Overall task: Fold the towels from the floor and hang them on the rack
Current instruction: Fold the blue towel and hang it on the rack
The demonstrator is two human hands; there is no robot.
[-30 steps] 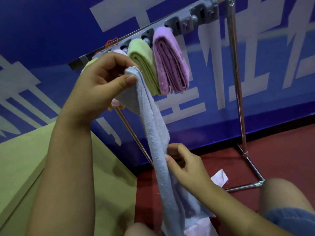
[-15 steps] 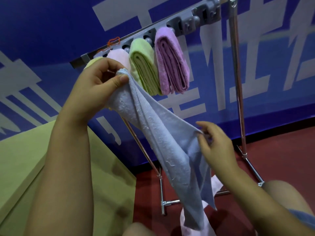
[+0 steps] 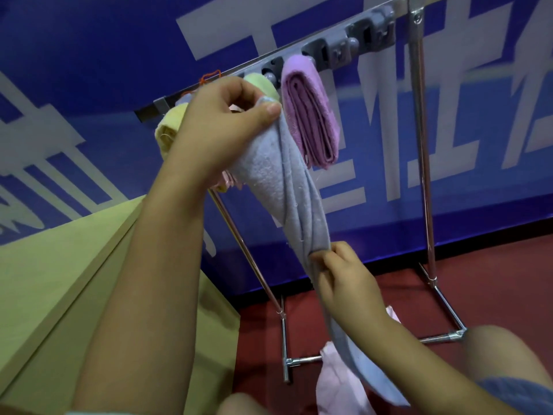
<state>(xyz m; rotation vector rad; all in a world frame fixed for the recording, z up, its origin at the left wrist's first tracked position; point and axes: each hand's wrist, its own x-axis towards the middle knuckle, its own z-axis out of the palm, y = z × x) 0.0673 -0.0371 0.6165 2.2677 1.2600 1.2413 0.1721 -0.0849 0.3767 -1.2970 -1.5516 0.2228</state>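
Up by the rack point(image 3: 419, 121) the left hand point(image 3: 221, 124) pinches the top corner of the blue towel point(image 3: 287, 187) between thumb and curled fingers, right in front of the hanging row; lower down the right hand point(image 3: 344, 280) has its fingers curled round the same towel about midway, so the cloth runs in a long gathered strip between the two hands, its tail trailing toward the red floor point(image 3: 493, 280).

Progress, as I read it: well along but not finished. On the bar I count three folded towels plainly hung: a yellow towel point(image 3: 167, 133) at the left end, a green towel point(image 3: 263, 82) mostly hidden behind the left hand, and a purple towel point(image 3: 311, 115) to its right; there is a sliver of pink behind the wrist that may be a fourth, I cannot tell.

The blue one is not yet folded flat, more bunched lengthwise, and not yet on a clip; at least two grey clips point(image 3: 356, 28) beyond the purple towel stand free.

Still on the floor: one pink towel point(image 3: 332, 384), loose and unfolded by the rack's foot; so one in hand, one waiting, as far as this view reaches.
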